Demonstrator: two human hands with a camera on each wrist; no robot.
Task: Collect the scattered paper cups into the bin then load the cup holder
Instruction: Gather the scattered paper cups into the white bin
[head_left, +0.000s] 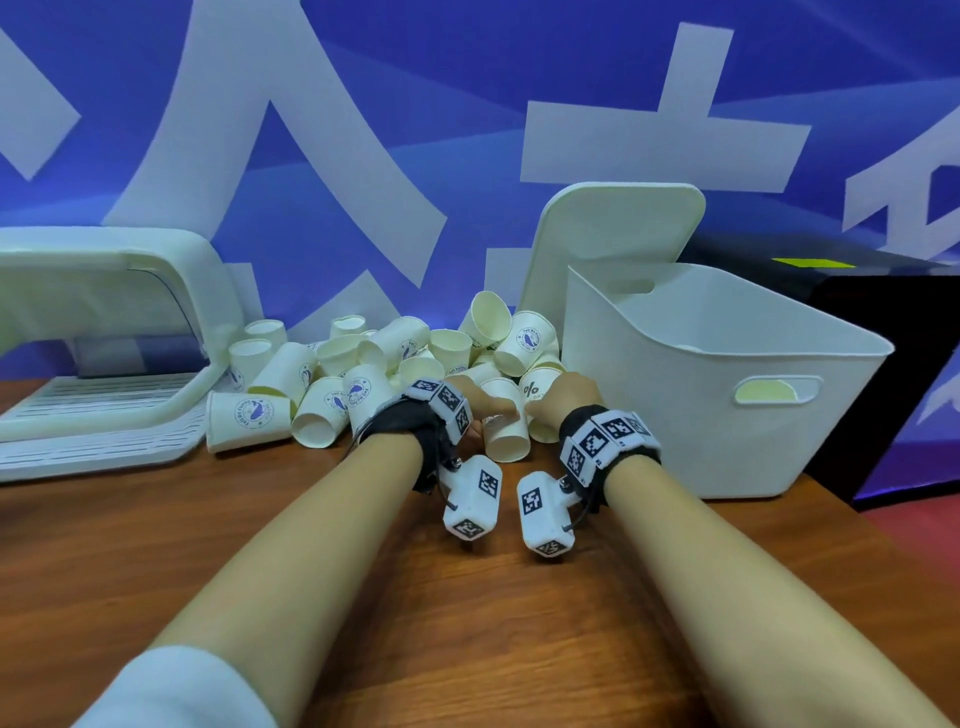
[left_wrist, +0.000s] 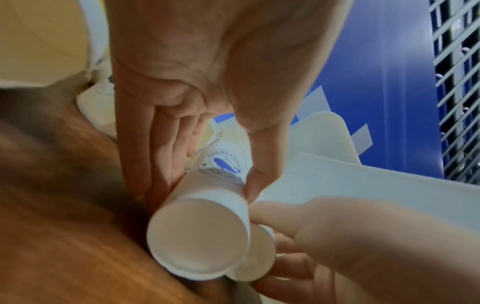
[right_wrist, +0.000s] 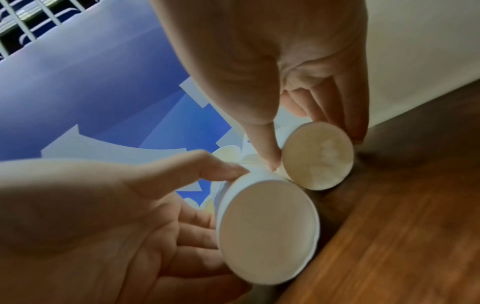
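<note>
Several white paper cups (head_left: 389, 353) lie heaped at the back of the wooden table (head_left: 467, 623). My left hand (head_left: 467, 402) grips one cup (head_left: 506, 434) lying on its side at the front of the heap; the left wrist view has thumb and fingers round this cup (left_wrist: 197, 236), base toward the camera. Just to its right, my right hand (head_left: 563, 397) grips another cup (head_left: 535, 392), which the right wrist view catches base-on (right_wrist: 318, 156) between thumb and fingers. The white bin (head_left: 727, 441) stands right of both hands. The white cup holder (head_left: 104, 291) is at the far left.
The bin's lid (head_left: 613, 234) leans upright behind it against the blue backdrop. A pale shape shows through the bin's handle slot (head_left: 766, 392). A dark box (head_left: 883, 338) sits behind the bin. The holder's slatted tray (head_left: 104, 426) reaches the table's left edge.
</note>
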